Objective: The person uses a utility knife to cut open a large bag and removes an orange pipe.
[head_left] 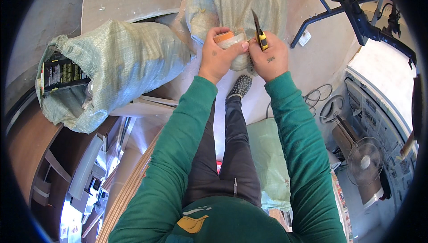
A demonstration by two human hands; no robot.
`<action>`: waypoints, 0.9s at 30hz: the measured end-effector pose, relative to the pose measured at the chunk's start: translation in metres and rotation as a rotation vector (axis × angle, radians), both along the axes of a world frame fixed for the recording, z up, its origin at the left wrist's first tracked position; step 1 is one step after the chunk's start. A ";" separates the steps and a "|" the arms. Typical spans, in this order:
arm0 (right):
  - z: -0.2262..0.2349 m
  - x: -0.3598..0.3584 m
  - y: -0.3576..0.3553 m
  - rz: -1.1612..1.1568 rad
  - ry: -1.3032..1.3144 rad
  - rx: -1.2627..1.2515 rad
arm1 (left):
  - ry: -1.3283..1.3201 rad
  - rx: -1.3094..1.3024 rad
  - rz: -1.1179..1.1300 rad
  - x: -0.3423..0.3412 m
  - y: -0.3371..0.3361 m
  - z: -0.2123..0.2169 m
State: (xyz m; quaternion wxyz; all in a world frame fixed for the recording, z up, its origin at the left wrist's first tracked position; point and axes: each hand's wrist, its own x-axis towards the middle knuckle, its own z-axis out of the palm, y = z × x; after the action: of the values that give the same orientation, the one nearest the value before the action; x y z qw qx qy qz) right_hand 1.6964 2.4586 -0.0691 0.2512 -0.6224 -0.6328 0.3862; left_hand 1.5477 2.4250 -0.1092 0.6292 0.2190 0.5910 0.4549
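My left hand [217, 58] is closed round what looks like a roll of clear tape [234, 40] with an orange core. A pale, see-through bulge of material hangs just below it, and I cannot make out whether it is part of the roll. In my right hand [271, 60] is a yellow and black utility knife [262, 41], its blade pointing up and away from me. The fingertips of both hands meet near the roll. Right behind them stands a woven sack [254, 0]. To the left lies another woven sack [133, 60], its mouth open around a black printed box [64, 74].
Dark metal tubing [350, 13] reaches in at the upper right. A standing fan [365, 160] and a loose black cable [317, 96] are on the right. Brown shelving [33, 142] lines the lower left. A pale green sack [267, 153] lies beside my legs.
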 end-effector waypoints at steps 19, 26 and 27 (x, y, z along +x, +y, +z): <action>0.029 0.011 -0.030 -0.296 0.389 -0.448 | -0.525 0.087 0.139 -0.010 -0.021 -0.026; 0.055 0.007 -0.052 -0.063 0.110 -0.408 | -0.516 0.066 0.175 -0.015 -0.016 -0.030; 0.062 0.001 -0.046 -0.036 0.085 -0.347 | -0.481 0.073 0.156 -0.015 -0.015 -0.028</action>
State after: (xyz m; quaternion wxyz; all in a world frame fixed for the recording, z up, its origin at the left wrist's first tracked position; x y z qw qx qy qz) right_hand 1.6977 2.4122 -0.0072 0.1734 -0.6509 -0.5341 0.5109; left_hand 1.5330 2.4099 -0.1370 0.7063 0.0808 0.4224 0.5623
